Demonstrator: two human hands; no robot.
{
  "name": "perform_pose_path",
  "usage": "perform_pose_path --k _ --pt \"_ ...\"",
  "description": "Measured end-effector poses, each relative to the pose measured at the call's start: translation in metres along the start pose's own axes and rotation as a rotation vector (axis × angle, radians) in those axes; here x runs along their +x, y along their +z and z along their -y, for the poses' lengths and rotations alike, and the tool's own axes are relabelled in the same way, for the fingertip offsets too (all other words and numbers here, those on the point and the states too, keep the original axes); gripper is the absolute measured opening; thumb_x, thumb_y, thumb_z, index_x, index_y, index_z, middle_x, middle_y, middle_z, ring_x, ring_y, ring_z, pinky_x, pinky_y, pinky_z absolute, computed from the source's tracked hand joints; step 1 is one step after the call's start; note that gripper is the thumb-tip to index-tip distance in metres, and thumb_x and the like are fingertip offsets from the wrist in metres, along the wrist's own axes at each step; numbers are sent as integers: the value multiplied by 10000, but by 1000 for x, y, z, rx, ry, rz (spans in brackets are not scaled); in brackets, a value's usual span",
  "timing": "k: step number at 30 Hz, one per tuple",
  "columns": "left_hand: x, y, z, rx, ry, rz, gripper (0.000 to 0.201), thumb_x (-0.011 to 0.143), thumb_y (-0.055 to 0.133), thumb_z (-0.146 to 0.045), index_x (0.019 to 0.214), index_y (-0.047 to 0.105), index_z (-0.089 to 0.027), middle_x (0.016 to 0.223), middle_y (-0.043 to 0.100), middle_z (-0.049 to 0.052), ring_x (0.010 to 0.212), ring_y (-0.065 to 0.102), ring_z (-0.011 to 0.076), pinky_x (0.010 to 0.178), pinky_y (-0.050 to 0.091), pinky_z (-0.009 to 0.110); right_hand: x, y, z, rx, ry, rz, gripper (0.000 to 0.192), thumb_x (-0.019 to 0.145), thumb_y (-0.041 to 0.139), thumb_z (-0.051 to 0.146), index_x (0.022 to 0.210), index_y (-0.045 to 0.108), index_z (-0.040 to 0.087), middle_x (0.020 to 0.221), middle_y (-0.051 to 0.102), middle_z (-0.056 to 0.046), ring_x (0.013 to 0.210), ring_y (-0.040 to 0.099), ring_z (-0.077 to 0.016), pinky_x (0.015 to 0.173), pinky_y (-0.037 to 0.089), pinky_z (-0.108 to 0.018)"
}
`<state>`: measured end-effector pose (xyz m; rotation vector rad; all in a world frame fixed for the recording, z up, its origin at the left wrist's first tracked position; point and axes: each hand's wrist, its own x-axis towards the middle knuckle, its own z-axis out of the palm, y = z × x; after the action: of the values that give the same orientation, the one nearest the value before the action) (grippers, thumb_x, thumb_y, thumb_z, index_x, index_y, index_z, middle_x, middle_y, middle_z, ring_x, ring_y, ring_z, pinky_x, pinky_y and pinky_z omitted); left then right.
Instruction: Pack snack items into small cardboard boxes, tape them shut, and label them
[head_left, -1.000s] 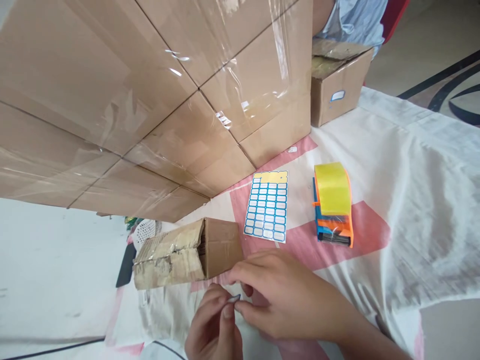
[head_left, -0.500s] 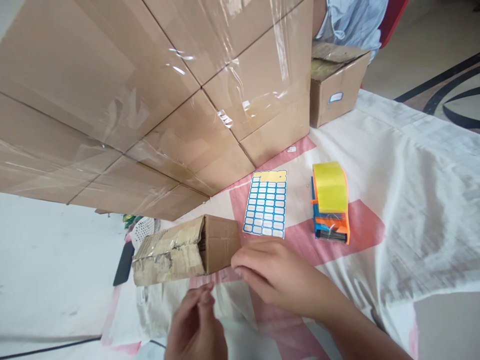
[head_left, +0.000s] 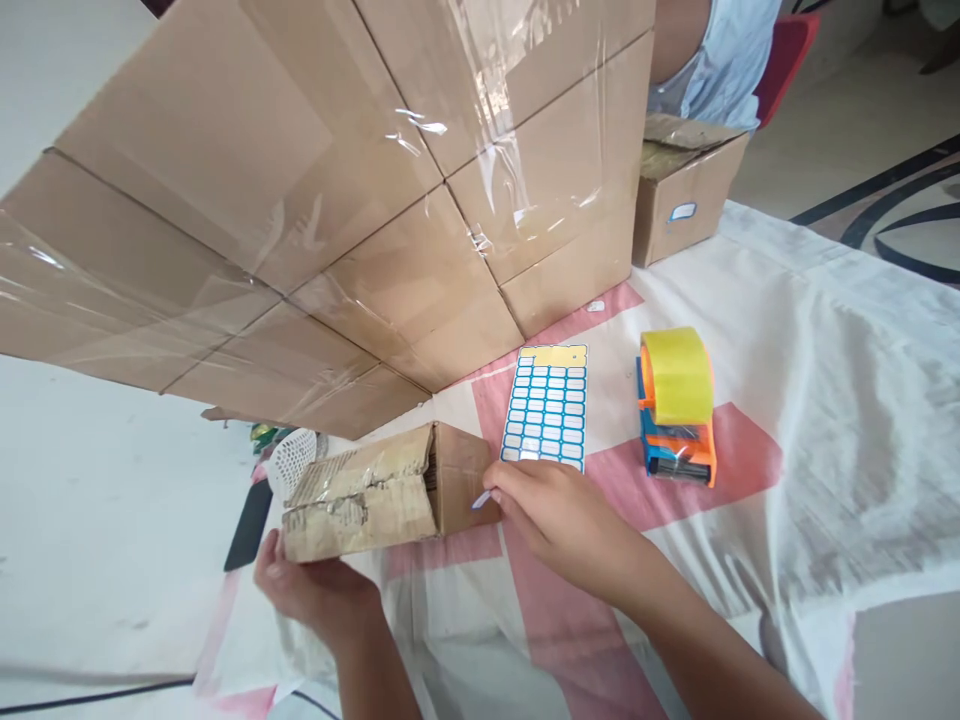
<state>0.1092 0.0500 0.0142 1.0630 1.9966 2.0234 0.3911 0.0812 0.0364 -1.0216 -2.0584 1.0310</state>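
Now the left hand (head_left: 319, 590) holds a carton (head_left: 375, 505), the right (head_left: 551, 510) a label (head_left: 481, 500).

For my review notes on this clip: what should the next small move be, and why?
Probably press the small label flat onto the nearby end face of the small box: the right hand pinches it right by that face, the left hand is at the opposite end, and another box bears a label.
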Motion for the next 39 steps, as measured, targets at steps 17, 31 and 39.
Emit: perform_pose_path --k 17,31,39 --pt "-3 14 3 -341 -234 175 427 840 432 -466 1118 685 -264 1116 693 -16 1204 611 274 1029 509 383 8 22 3 91 121 24 261 977 373 57 1032 578 211 1032 700 -32 961 634 -191 769 442 -295" --pt "-3 23 8 -504 -182 106 517 778 458 -464 1170 667 -198 1226 665 62 1219 571 334 1025 483 452 13 28 3 99 208 74 181 981 409 88 954 546 204 968 691 -41 886 631 -187 722 427 -284" --pt "-3 27 10 -492 -160 58 465 779 445 -478 1052 702 -202 1179 685 46 1233 556 328 1009 494 430 15 32 4 50 218 81 84 966 520 131 933 539 206 952 681 -35 914 625 -193 744 412 -287"
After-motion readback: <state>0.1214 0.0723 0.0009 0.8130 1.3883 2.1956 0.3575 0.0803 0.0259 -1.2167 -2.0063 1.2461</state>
